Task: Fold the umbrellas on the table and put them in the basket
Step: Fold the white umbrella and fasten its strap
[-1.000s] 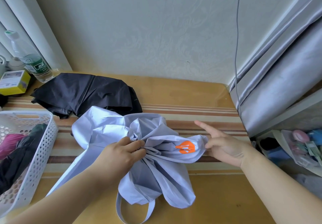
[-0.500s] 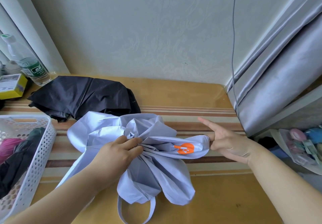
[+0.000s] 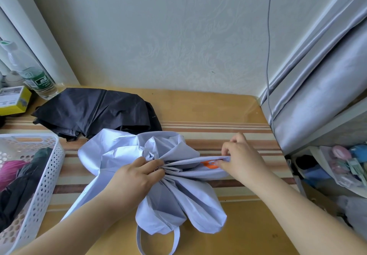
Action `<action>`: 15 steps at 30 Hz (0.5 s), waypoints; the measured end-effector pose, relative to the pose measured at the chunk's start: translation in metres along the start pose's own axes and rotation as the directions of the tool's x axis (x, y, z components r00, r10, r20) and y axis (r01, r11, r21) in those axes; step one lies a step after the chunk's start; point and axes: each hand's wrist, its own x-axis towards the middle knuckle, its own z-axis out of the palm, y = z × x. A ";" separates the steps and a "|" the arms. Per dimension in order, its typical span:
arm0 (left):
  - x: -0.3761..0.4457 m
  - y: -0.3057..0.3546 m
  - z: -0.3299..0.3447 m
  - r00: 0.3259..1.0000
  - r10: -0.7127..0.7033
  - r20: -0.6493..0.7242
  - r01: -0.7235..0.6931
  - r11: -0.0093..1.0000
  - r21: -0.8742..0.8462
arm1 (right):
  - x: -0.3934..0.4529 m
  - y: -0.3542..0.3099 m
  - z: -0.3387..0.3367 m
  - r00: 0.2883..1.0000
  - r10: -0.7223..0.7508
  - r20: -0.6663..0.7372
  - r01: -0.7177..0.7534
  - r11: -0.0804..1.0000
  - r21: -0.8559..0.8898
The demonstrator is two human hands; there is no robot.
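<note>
- Head view: left hand (image 3: 137, 177) sits at frame centre, fingers curled round the gathered middle of the pale grey umbrella (image 3: 170, 177), bunching the canopy folds there.
- Right hand (image 3: 241, 158) at 3 o'clock of the left; fingers pinch the edge of the panel with the orange logo (image 3: 210, 164).
- Change: half a second ago the right hand lay beside that panel tip with the index finger straight; now it has curled onto the cloth and flattened the panel, logo half hidden. Left hand grip unchanged.
- Meaning, as a guess: one panel is being creased flat; the other panels at 6 o'clock and 10 o'clock are loose, so folding is early.
- Umbrella lies on the striped tabletop (image 3: 228, 131), its strap loop (image 3: 156, 242) at 6 o'clock.
- Black umbrella (image 3: 95, 111) lies unfolded at 11 o'clock, just touching the grey one.
- White basket (image 3: 45, 179) at 9 o'clock, near the grey cloth, already holds dark and pink folded items.
- Bottle (image 3: 31, 72) and yellow box (image 3: 14, 100) at 10 o'clock.
</note>
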 end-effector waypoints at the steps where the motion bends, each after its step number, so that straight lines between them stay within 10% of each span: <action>1: 0.000 -0.001 0.001 1.000 0.002 -0.008 -0.002 1.000 0.003 | 0.001 -0.001 0.000 1.000 -0.014 -0.023 0.013 0.999 -0.037; 8: 0.002 -0.001 0.004 1.000 0.008 0.002 -0.008 1.000 -0.016 | 0.009 0.002 -0.006 0.997 0.073 -0.002 -0.071 0.963 -0.259; 15: 0.003 -0.002 0.002 1.000 0.002 -0.013 -0.002 1.000 -0.021 | 0.014 0.012 0.012 0.977 0.176 0.117 -0.181 0.983 0.035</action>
